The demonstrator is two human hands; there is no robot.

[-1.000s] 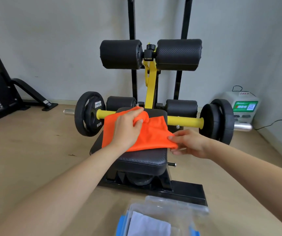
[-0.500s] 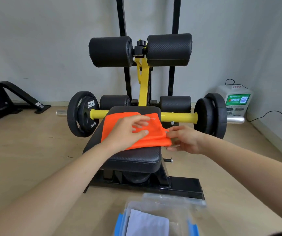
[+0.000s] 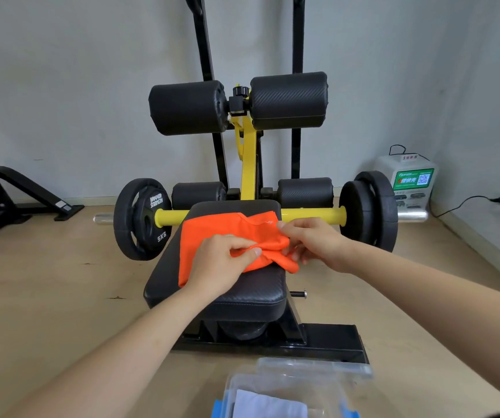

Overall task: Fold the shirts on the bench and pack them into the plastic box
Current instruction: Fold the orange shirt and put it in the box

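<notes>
Your left hand pinches the orange shirt mid-cloth, and your right hand grips its bunched edge just beside, on the counter. Looks half-folded, not yet packed. A white shirt already lies in the box below your wrists.
</notes>
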